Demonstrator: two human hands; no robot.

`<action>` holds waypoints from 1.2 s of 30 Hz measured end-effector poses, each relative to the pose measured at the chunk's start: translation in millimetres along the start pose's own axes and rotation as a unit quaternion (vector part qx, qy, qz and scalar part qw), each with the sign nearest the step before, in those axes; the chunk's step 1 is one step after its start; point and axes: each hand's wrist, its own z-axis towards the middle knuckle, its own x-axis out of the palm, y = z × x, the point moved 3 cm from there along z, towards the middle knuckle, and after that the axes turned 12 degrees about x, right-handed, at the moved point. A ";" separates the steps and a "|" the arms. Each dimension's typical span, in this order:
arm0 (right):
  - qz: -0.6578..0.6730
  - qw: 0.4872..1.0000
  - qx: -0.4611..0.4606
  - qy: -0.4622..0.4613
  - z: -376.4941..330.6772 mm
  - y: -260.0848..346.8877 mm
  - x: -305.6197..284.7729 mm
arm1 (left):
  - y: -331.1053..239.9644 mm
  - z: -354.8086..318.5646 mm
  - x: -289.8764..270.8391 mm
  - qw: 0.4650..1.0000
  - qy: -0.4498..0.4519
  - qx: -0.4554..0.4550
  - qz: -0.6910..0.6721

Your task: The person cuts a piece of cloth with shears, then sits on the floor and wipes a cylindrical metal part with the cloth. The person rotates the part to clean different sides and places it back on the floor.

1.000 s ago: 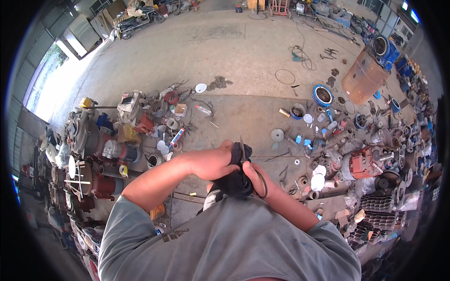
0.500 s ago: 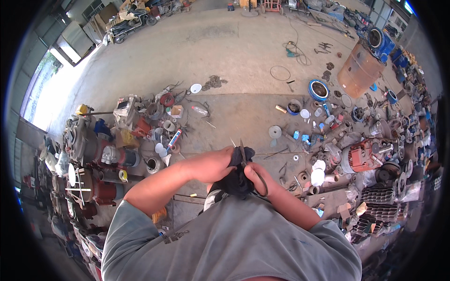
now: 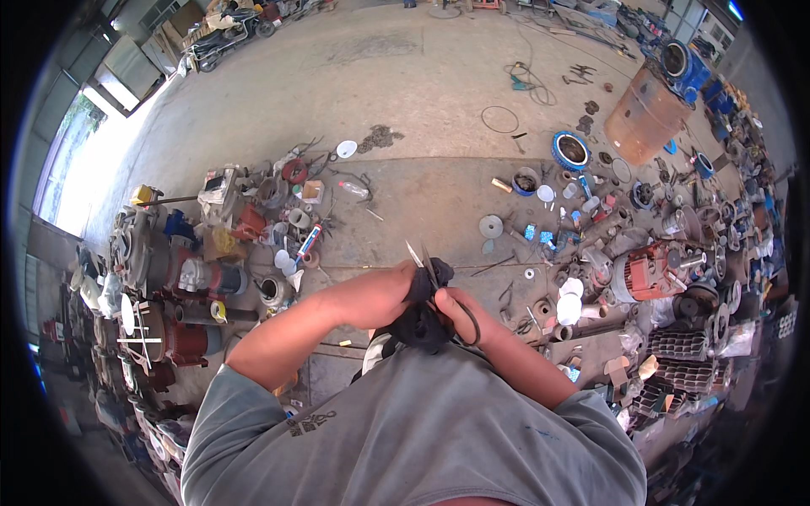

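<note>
The left forearm (image 3: 291, 325) rises inward, elbow bent, to the left hand (image 3: 390, 297), which sits at the left edge of the black cloth (image 3: 422, 327), back of the hand upward, fingers curled and gripping the fabric. The black cloth is bunched in front of the torso, between the two hands. The right forearm (image 3: 531, 367) slants inward to the right hand (image 3: 457, 310), at the right edge of the black cloth, its fingers closed on the scissors (image 3: 431, 271). The scissors are at the upper right part of the black cloth; their long axis runs mostly away from the body, leaning slightly left. Both blade tips point forward past the far edge of the black cloth and stand apart, the left one brighter. The right blade lies over the fabric; the left is partly hidden. The dark handle loop (image 3: 477, 327) curves along the right side of the black cloth, nearest the body.
</note>
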 end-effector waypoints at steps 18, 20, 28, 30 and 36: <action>0.056 0.996 0.032 0.059 64.8 5.8 -23.8 | 37.2 -37.7 37.0 0.914 -0.386 -0.015 -0.125; 0.056 0.996 0.056 0.032 75.6 -5.2 -20.3 | 53.5 -64.4 47.0 0.882 -0.433 -0.118 -0.145; 0.270 0.955 0.018 -0.122 131.0 -1.4 -72.8 | 112.9 -175.8 94.9 0.671 -0.519 -0.323 -0.420; 0.243 0.959 0.039 -0.140 148.7 2.8 -97.2 | 114.1 -196.3 96.8 0.516 -0.612 -0.281 -0.529; 0.289 0.952 0.055 -0.082 208.1 38.9 -82.1 | 99.9 -262.1 85.7 0.204 -0.666 -0.067 -0.714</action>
